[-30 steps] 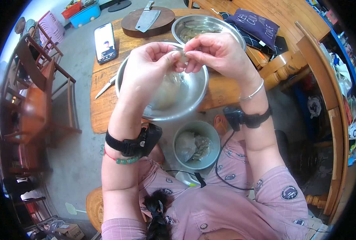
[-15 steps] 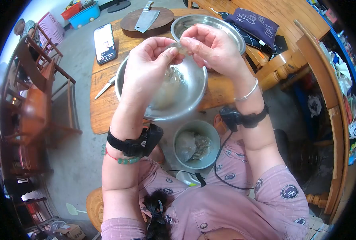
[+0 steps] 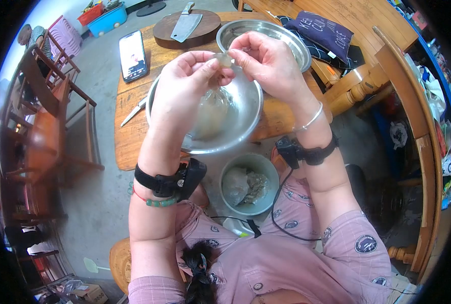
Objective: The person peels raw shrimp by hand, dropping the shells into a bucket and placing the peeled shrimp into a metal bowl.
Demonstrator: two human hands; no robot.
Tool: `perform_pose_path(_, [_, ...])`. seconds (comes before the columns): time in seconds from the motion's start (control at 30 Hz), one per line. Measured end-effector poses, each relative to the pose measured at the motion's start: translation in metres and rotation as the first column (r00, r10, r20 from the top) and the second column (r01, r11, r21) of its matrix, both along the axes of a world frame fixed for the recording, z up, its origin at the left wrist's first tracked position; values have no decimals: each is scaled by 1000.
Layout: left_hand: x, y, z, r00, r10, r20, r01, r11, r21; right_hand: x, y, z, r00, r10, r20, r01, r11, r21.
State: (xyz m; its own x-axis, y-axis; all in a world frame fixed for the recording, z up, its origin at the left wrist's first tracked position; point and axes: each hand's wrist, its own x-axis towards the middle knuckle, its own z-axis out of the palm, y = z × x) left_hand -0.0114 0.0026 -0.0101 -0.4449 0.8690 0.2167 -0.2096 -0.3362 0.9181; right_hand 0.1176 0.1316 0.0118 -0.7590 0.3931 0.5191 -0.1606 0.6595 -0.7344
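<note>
Pale piece (image 3: pixel 225 60): at 12 o'clock, partly covered by the left hand (image 3: pixel 185 78) and right hand (image 3: pixel 271 61); it was too small to identify.
Near bowl (image 3: pixel 248 109): towards 12 o'clock, part of its left side was hidden behind the left forearm (image 3: pixel 158 144); its pale contents looked blurred.
Far bowl (image 3: pixel 299 44): at 1 o'clock, its inside was mostly blocked by the right hand.
Phone (image 3: pixel 133 55): between 10 and 11 o'clock, its screen details were too small to read.
Bucket (image 3: pixel 251 161): at 5 o'clock, its clumped filling was too unclear to name.
Distant person (image 3: pixel 39 38): at 10 o'clock, partly hidden by a chair (image 3: pixel 45 85).
Shirt (image 3: pixel 291 263): at 6 o'clock, the bottom edge cut it off.
</note>
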Motion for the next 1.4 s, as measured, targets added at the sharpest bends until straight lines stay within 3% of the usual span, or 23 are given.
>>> perform_pose_path(0.13, [-3,-2,3,992,-30,124,25,999,40,6,1,7,999,36,40,-29,984,-177])
perform_pose_path(0.17, [-4,-3,3,988,0,155,-9,998,55,16,-1,16,986,149,74,-124,953,-276])
perform_pose_path(0.2, [-5,-2,2,988,35,149,-41,998,42,25,-7,26,960,263,99,-209,903,-376])
perform_pose_path(0.3, [-10,0,-2,994,24,102,-31,997,73,55,-26,44,882,422,209,-314,857,-409])
perform_pose_path(0.37, [-9,0,0,998,54,29,-54,998,15,68,-39,42,799,472,372,-298,849,-437])
perform_pose_path(0.4, [-10,1,-3,999,37,7,-38,999,35,69,-37,34,750,516,414,-474,856,-209])
perform_pose_path(0.43, [-10,2,-5,1000,24,-18,-23,998,55,67,-35,27,698,547,463,-628,778,27])
perform_pose_path(0.5, [-6,1,-6,996,11,86,-14,999,35,76,-41,20,598,556,577,-710,702,59])
perform_pose_path(0.6, [-3,-1,-2,995,17,101,-18,1000,10,90,-48,6,611,420,671,-677,717,167])
perform_pose_path(0.73, [-2,-3,5,998,5,59,-7,1000,22,100,-43,-5,556,398,730,-668,736,109])
perform_pose_path(0.83, [0,-5,5,1000,15,14,-15,1000,5,107,-40,-13,527,344,777,-700,695,167])
perform_pose_path(1.0, [3,0,6,999,33,1,-33,999,-26,111,-40,-18,688,292,665,-564,791,237])
perform_pose_path(1.13, [6,1,4,1000,11,-4,-11,1000,-6,115,-44,-15,710,177,681,-455,854,252])
perform_pose_path(1.23, [8,2,5,998,45,-34,-46,999,-30,117,-38,-19,745,233,625,-533,772,348])
perform_pose_path(1.3, [6,1,6,999,-37,-19,37,999,5,116,-40,-19,754,201,625,-555,704,443])
perform_pose_path(1.4, [7,1,8,998,-56,-28,56,998,9,126,-36,-34,707,183,683,-560,735,382])
